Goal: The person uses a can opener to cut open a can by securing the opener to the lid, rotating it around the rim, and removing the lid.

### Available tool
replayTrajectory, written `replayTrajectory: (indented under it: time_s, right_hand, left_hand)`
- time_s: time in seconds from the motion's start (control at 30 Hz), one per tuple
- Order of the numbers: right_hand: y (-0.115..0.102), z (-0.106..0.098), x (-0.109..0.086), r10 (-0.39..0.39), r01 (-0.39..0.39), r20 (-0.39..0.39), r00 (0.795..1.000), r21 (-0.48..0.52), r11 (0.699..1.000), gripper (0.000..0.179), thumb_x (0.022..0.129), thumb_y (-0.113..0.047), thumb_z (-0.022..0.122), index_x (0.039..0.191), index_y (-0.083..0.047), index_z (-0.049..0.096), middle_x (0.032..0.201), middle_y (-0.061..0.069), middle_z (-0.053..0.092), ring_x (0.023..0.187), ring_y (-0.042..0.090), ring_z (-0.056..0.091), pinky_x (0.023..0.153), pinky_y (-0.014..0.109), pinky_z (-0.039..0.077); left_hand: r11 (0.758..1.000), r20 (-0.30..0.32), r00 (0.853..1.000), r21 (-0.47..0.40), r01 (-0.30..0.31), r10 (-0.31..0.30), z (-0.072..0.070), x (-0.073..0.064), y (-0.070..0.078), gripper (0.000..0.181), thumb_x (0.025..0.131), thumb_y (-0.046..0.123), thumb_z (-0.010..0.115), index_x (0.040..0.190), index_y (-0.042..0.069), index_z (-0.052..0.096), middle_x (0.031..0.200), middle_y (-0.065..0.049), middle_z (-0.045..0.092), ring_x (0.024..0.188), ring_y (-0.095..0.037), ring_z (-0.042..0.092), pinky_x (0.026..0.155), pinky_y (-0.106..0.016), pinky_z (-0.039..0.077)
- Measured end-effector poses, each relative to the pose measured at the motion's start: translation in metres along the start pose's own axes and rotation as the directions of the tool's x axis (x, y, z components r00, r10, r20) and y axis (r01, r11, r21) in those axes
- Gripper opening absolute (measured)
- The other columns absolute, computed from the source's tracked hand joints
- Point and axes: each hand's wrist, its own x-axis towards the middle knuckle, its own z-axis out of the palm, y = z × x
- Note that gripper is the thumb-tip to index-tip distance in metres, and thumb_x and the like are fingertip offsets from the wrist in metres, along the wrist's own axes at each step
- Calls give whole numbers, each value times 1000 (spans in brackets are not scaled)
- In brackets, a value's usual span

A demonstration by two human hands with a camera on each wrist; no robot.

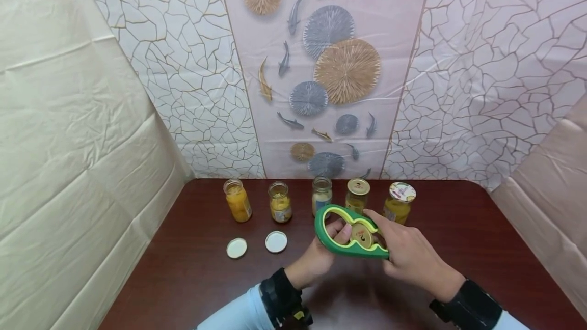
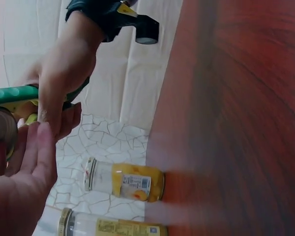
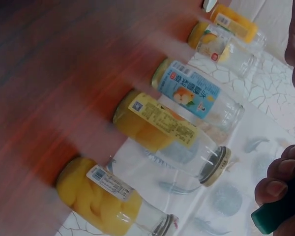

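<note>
My right hand (image 1: 415,253) grips a green jar opener (image 1: 321,230) with a light-green scalloped inner edge, held up above the front of the table. My left hand (image 1: 318,256) reaches in from the other side and pinches a gold jar lid (image 1: 362,236), which shows through the opener's gap. Seen from the left wrist, the lid (image 2: 4,129) sits at the left hand's fingers (image 2: 42,152), close beside the opener (image 2: 12,94). Just behind the hands stand an uncapped jar (image 1: 322,192) with a blue label and a gold-lidded jar (image 1: 358,187).
On the left are two more uncapped jars, one with orange fruit (image 1: 237,201), the other with yellow pieces (image 1: 280,202). Two white lids, one left (image 1: 236,248) and one right (image 1: 276,242), lie before them. A jar with a printed lid (image 1: 402,192) stands far right. Patterned cloth (image 1: 220,126) hangs behind.
</note>
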Motion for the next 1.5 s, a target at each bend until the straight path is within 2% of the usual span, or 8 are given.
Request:
replayTrajectory:
  time_s: [0.23, 0.5, 0.87, 1.03, 1.2, 1.33, 1.4, 1.5]
  right_hand:
    - [1, -1, 2, -3, 3, -21, 1000, 0, 1000, 85, 65, 1, 77, 148, -6, 56, 88, -8, 65, 69, -4, 44, 57, 16, 34]
    - [15, -9, 4, -53, 50, -92, 994, -33, 998, 85, 60, 0, 76, 143, -6, 61, 106, 0, 73, 75, 2, 55, 57, 19, 39]
    - [59, -23, -9, 124, -138, -120, 985, -115, 984, 85, 60, -7, 80, 142, -3, 57, 104, 10, 73, 77, 15, 61, 55, 33, 49]
    - [66, -22, -17, 148, -161, -110, 983, -121, 980, 82, 62, -8, 78, 141, -5, 57, 102, 9, 73, 76, 15, 59, 54, 29, 45]
    - [68, -23, -17, 152, -166, -125, 981, -114, 979, 84, 61, -7, 77, 142, -5, 57, 102, 10, 73, 76, 15, 59, 54, 30, 44]
    - [67, -23, -16, 159, -171, -117, 980, -103, 980, 85, 61, -6, 78, 144, -4, 56, 104, 10, 73, 77, 15, 58, 55, 29, 44]
    - [67, -22, -15, 159, -172, -119, 980, -102, 980, 85, 62, -6, 78, 144, -4, 56, 105, 10, 73, 78, 15, 58, 55, 28, 44]
    - [67, -21, -15, 155, -170, -130, 979, -107, 980, 85, 63, -7, 78, 145, -3, 56, 106, 11, 73, 78, 14, 58, 55, 28, 45]
  left_hand:
    - [976, 63, 998, -219, 21, -7, 4, 3, -1, 61, 106, 61, 58, 138, 9, 51, 120, 8, 65, 109, 1, 64, 97, -20, 53]
    - [951, 66, 997, -310, -12, 35, 4, 6, -3, 37, 108, 48, 62, 131, 21, 52, 123, 8, 62, 112, -2, 65, 100, -24, 55]
    - [980, -59, 998, -199, 12, -24, -29, -11, -19, 32, 115, 28, 52, 138, 6, 48, 125, 0, 65, 115, -13, 72, 109, -39, 57]
    - [989, -122, 990, -141, 51, -68, -36, -15, -21, 33, 112, 25, 58, 137, 6, 49, 123, -1, 66, 114, -13, 72, 109, -41, 56]
    - [988, -208, 970, 55, 142, -128, -44, -8, -23, 37, 103, 20, 74, 134, 9, 57, 124, -3, 71, 110, -14, 73, 103, -40, 59]
    - [916, -239, 964, 347, 200, -119, -54, 1, -27, 44, 94, 20, 84, 131, 14, 62, 130, -4, 69, 115, -18, 69, 98, -35, 58]
    - [832, -237, 965, 510, 220, -110, -60, 5, -29, 49, 91, 22, 87, 133, 15, 63, 131, -3, 67, 118, -20, 67, 99, -34, 56]
    - [666, -205, 972, 710, 227, -113, -69, 13, -37, 55, 88, 25, 90, 137, 15, 67, 129, -4, 67, 117, -21, 64, 98, -35, 54]
